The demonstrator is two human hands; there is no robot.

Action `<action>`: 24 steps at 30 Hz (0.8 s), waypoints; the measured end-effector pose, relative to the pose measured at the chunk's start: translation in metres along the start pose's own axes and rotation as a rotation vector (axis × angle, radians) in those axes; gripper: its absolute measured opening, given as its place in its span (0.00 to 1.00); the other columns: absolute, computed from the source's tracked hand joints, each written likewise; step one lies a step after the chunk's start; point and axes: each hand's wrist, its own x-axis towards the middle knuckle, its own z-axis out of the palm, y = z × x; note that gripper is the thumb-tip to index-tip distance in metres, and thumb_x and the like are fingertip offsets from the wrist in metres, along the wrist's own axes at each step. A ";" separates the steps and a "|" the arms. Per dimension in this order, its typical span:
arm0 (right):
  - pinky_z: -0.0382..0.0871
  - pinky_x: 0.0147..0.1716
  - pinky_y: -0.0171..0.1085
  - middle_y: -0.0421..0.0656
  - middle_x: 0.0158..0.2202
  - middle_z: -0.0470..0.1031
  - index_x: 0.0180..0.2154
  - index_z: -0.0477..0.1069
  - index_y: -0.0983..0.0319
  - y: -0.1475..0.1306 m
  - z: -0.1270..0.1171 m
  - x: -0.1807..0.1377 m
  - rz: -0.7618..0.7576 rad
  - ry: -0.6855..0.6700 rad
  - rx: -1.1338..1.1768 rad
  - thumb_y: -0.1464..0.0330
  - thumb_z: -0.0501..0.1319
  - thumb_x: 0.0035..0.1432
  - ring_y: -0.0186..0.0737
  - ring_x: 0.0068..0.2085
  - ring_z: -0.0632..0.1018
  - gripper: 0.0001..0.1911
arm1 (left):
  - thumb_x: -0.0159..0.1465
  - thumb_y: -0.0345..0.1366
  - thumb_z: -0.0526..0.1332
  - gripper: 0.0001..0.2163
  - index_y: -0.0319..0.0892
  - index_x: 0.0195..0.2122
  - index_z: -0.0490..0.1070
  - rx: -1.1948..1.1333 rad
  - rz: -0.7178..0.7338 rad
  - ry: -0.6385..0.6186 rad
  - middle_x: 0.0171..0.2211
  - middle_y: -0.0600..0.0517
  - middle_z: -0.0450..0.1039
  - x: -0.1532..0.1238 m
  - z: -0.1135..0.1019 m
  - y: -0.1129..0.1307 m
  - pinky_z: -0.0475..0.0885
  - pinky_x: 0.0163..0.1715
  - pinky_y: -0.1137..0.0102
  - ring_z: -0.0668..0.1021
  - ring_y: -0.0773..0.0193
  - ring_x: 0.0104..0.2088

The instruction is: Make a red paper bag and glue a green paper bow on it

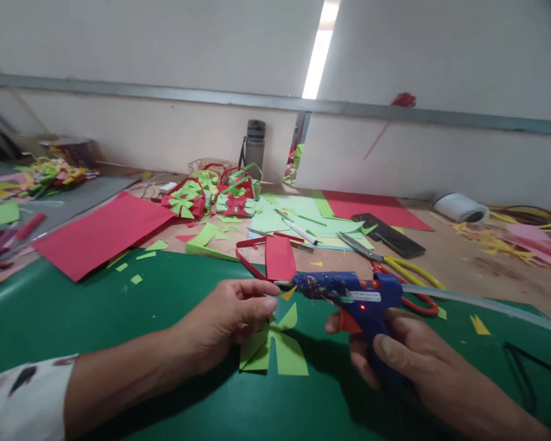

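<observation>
My right hand (411,349) is wrapped round the handle of a blue glue gun (381,300), whose red light is lit and whose orange trigger shows by the fingers. The nozzle points left, close to the fingertips of my left hand (229,309). With thumb and fingers closed, that hand pinches a light green paper bow (291,352) just above the green mat (165,392); the fingers hide the upper left of the bow. Behind the nozzle lies a small red paper bag (280,257) with a strip handle.
Finished paper bags with bows (236,202) stand at the back beside a grey bottle (256,144). Red card (105,233) lies left. Scissors (408,269), a phone (388,236) and a white roll (459,207) are on the right. Paper scraps are scattered about.
</observation>
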 end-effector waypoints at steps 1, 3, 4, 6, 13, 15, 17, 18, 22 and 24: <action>0.61 0.23 0.33 0.41 0.23 0.72 0.45 0.71 0.63 0.000 0.001 0.000 0.000 0.006 -0.016 0.49 0.54 0.57 0.35 0.24 0.69 0.27 | 0.48 0.37 0.70 0.18 0.37 0.38 0.70 -0.014 0.003 -0.013 0.20 0.60 0.59 0.002 0.003 -0.001 0.46 0.15 0.77 0.56 0.77 0.17; 0.62 0.24 0.34 0.41 0.23 0.72 0.45 0.71 0.63 -0.001 0.002 0.001 -0.006 0.011 -0.054 0.49 0.55 0.56 0.36 0.24 0.70 0.27 | 0.48 0.37 0.70 0.14 0.36 0.32 0.70 0.005 0.018 -0.008 0.18 0.59 0.59 0.004 0.009 -0.004 0.46 0.15 0.77 0.56 0.77 0.17; 0.62 0.24 0.34 0.41 0.23 0.73 0.45 0.72 0.64 0.000 0.001 0.000 -0.010 0.014 -0.072 0.49 0.54 0.56 0.36 0.24 0.70 0.27 | 0.48 0.37 0.69 0.13 0.36 0.29 0.69 0.026 0.027 0.004 0.17 0.60 0.58 0.003 0.012 -0.005 0.46 0.15 0.77 0.56 0.77 0.16; 0.63 0.25 0.34 0.42 0.23 0.73 0.44 0.72 0.64 0.001 0.001 -0.001 -0.023 0.026 -0.096 0.49 0.54 0.57 0.37 0.24 0.71 0.27 | 0.49 0.38 0.68 0.12 0.37 0.26 0.67 0.078 0.046 0.030 0.16 0.60 0.57 0.002 0.015 -0.005 0.47 0.15 0.77 0.55 0.77 0.16; 0.67 0.28 0.35 0.43 0.27 0.75 0.37 0.76 0.60 0.002 -0.005 -0.006 -0.045 0.075 -0.126 0.52 0.52 0.60 0.38 0.27 0.74 0.22 | 0.60 0.42 0.56 0.13 0.39 0.24 0.70 1.236 0.442 0.492 0.18 0.55 0.62 0.001 -0.046 0.060 0.59 0.22 0.74 0.66 0.68 0.21; 0.68 0.30 0.36 0.44 0.28 0.75 0.30 0.78 0.59 -0.002 -0.007 -0.005 -0.046 0.054 -0.232 0.52 0.51 0.60 0.39 0.28 0.74 0.23 | 0.63 0.38 0.51 0.16 0.37 0.24 0.71 1.777 0.532 0.801 0.20 0.52 0.64 0.001 -0.069 0.076 0.61 0.25 0.72 0.70 0.61 0.28; 0.69 0.31 0.38 0.44 0.28 0.75 0.25 0.78 0.59 -0.006 -0.008 -0.005 -0.041 0.026 -0.318 0.53 0.52 0.58 0.41 0.28 0.75 0.23 | 0.63 0.28 0.45 0.16 0.35 0.35 0.74 2.011 0.582 0.842 0.26 0.48 0.70 -0.001 -0.078 0.078 0.64 0.29 0.68 0.72 0.55 0.36; 0.70 0.32 0.38 0.44 0.28 0.75 0.24 0.78 0.58 -0.008 -0.008 -0.005 -0.036 0.015 -0.345 0.54 0.53 0.58 0.41 0.28 0.75 0.22 | 0.63 0.25 0.44 0.17 0.35 0.43 0.72 2.047 0.624 0.813 0.31 0.47 0.72 -0.004 -0.077 0.074 0.65 0.32 0.67 0.72 0.54 0.40; 0.70 0.34 0.39 0.44 0.27 0.76 0.21 0.75 0.59 -0.010 -0.011 -0.010 0.005 0.023 -0.436 0.58 0.54 0.54 0.45 0.32 0.75 0.18 | 0.63 0.29 0.50 0.12 0.40 0.30 0.73 2.039 1.108 0.384 0.29 0.49 0.74 -0.020 -0.049 0.033 0.68 0.34 0.66 0.74 0.60 0.33; 0.70 0.34 0.40 0.44 0.25 0.75 0.20 0.75 0.58 -0.010 -0.011 -0.014 0.034 0.025 -0.476 0.57 0.54 0.53 0.46 0.32 0.75 0.19 | 0.64 0.29 0.50 0.11 0.41 0.32 0.72 1.923 1.182 0.184 0.31 0.48 0.74 -0.027 -0.035 0.012 0.69 0.35 0.67 0.74 0.62 0.33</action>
